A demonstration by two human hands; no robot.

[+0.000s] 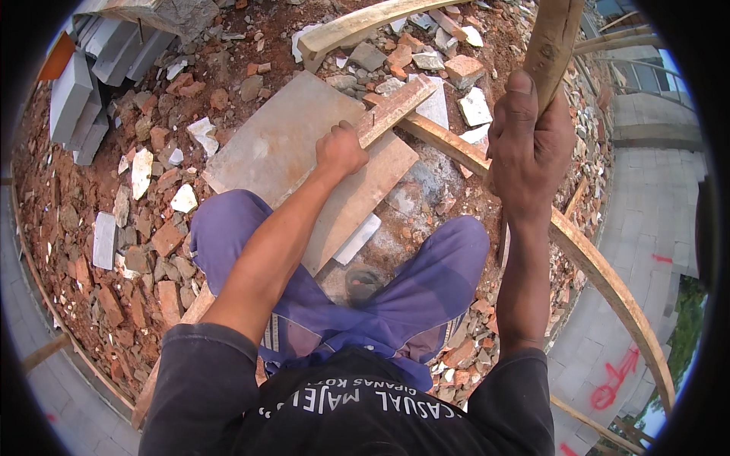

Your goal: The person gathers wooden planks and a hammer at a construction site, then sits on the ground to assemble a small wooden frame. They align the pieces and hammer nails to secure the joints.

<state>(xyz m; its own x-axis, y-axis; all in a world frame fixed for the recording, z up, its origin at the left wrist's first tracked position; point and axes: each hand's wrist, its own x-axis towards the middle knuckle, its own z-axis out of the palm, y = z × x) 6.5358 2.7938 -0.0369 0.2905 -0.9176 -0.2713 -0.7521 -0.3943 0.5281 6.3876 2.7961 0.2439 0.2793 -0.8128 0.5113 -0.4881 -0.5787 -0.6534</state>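
My left hand (341, 150) is closed round the near end of a short wooden batten (397, 110), from which a nail appears to stick up. The batten rests over tan boards (266, 133) lying on the rubble in front of my knees. My right hand (532, 148), raised on the right, is wrapped round a thick length of wood (553, 49). This wood runs up past the top of the picture, so its far end is out of sight. Beneath the batten's far end, a long wooden strip (449, 143) slants down to the right.
Broken brick and stone rubble (152, 251) covers the red soil all round. Grey blocks (72, 99) are stacked at the far left. Another wooden beam (357, 29) lies beyond the boards. Block walls (642, 220) with red paint marks stand at the right.
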